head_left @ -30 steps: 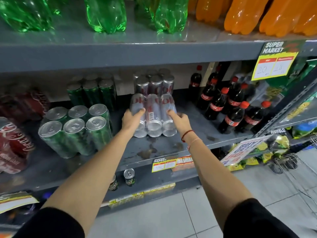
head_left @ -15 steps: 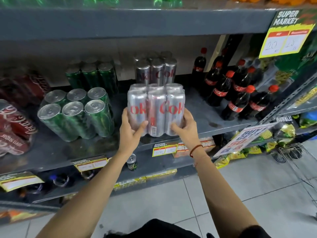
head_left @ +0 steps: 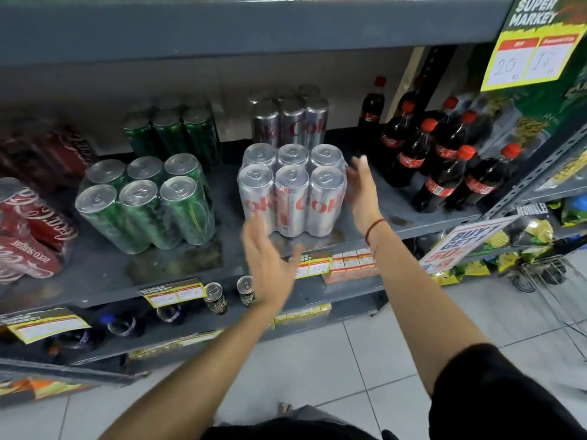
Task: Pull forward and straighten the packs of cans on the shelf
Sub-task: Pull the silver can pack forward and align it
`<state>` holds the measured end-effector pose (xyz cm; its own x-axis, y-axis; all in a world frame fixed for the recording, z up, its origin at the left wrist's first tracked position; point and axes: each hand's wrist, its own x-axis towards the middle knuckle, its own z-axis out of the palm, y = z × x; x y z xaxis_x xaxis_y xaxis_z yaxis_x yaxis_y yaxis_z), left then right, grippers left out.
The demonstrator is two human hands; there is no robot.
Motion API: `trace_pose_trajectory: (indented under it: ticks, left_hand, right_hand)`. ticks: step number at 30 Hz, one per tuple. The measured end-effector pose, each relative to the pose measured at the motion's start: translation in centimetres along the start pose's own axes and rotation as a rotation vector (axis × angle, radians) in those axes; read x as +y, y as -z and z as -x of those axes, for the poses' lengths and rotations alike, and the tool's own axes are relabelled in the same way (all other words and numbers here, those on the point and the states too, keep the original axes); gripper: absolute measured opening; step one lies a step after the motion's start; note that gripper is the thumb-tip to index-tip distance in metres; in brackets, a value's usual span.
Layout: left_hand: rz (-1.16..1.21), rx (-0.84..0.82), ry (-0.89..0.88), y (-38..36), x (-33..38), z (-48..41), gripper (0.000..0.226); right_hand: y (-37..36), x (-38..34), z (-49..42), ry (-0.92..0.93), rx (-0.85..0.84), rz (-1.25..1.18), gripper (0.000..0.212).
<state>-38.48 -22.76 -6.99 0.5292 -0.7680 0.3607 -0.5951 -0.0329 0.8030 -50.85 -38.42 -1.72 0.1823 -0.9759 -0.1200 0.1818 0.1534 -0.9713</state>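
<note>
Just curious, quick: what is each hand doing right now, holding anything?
Left hand: open, holding nothing, in front of the silver can pack.
Right hand: open, beside the pack, not gripping.

Single head-worn wide-angle view, looking forward and down from close range onto the middle shelf (head_left: 104,274); the arms reach in from the lower edge, with floor tiles (head_left: 317,369) beneath.

The silver cans (head_left: 291,188) are shiny metal under glossy clear plastic wrap, as are the green cans (head_left: 149,208). The shelf (head_left: 104,274) is matt grey painted metal, scuffed and stained. The bottles (head_left: 441,166) are glossy plastic. Floor tiles (head_left: 317,369) look smooth.
</note>
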Motion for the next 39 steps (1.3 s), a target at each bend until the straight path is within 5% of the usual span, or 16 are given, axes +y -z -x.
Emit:
trace_pose_trajectory:
  ticks: [6,12,16,20,22,27,33,39]
  left_hand:
    - [0.121,-0.280,0.159,-4.4,4.4,0.7,0.139]
    - [0.082,-0.359,0.157,-3.2,1.5,-4.2,0.149]
    - [0.010,-0.473,0.066,-0.3,-1.5,-10.6,0.114]
    - [-0.037,-0.531,0.058,1.9,-4.6,-14.9,0.089]
    - [0.029,-0.435,0.132,1.7,-5.3,-15.3,0.076]
    - [0.113,-0.071,0.198,0.6,-5.3,-12.0,0.043]
    - [0.206,-0.147,0.152,-1.2,-4.2,-8.5,0.059]
    - [0.177,-0.174,0.187,-1.4,-3.8,-9.0,0.083]
  right_hand:
    - [-1.3,-1.5,-2.4,-0.052,-0.229,0.141,0.078]
    - [-1.4,0.2,0.8,0.138,0.104,0.156,0.063]
    - [-3.9,2.5,5.8,0.312,0.254,0.101,0.048]
    - [-6.9,4.9,8.3,0.382,0.079,0.277,0.041]
    - [-6.7,4.5,7.4,0.384,0.062,0.349,0.037]
    - [-1.3,1.8,1.8,0.256,0.422,0.313,0.043]
    - [1.0,1.2,-3.0,0.020,-0.088,0.492,0.087]
    - [-0.4,1.9,-3.5,0.037,-0.107,0.480,0.087]
